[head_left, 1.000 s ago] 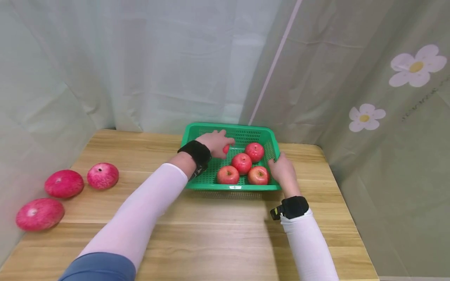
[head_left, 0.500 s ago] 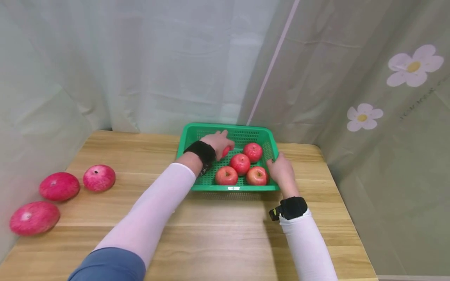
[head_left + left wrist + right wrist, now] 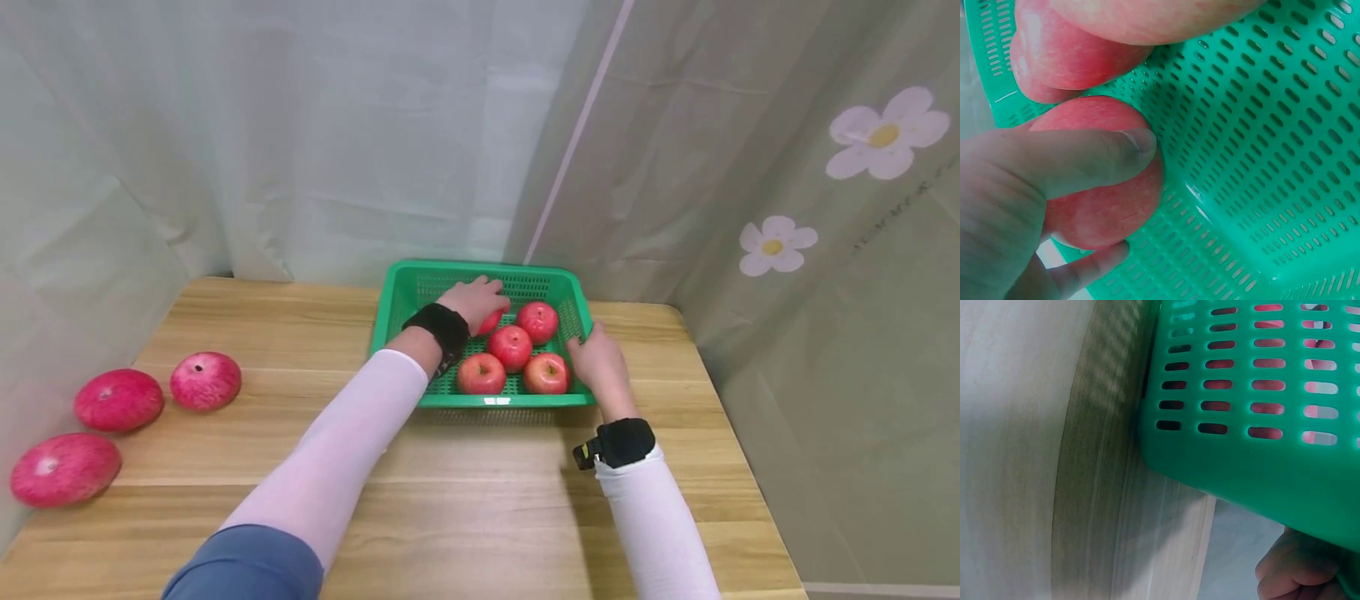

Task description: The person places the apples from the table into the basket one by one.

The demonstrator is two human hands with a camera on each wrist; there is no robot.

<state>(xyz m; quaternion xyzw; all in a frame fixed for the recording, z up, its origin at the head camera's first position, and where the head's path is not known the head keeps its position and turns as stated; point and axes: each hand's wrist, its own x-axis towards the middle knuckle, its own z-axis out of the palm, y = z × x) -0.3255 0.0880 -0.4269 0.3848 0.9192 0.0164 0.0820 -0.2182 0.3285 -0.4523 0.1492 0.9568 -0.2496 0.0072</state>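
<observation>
In the head view a green plastic basket [image 3: 547,401] with slotted walls stands at the back of the table. My left hand [image 3: 472,305] reaches inside it and grips a red apple [image 3: 490,322]. Its thumb [image 3: 1091,162] lies across that apple in the left wrist view, with fingers on the far side. Several other red apples [image 3: 510,348] sit in the basket's front right part, just right of the held one. My right hand [image 3: 600,367] holds the basket's right rim, thumb on the inner side. Its curled fingers [image 3: 1297,569] show under the rim in the right wrist view.
Three pink-red, speckled round fruits [image 3: 206,380] lie on the wooden table [image 3: 465,500] at the left, stretched by the lens. A grey curtain [image 3: 375,150] hangs close behind the basket. Another curtain side with white flowers [image 3: 777,246] is at the right.
My left hand has shifted a little to the right inside the basket with its apple, closer to the other apples. The right hand keeps its hold on the rim. The view has turned slightly.
</observation>
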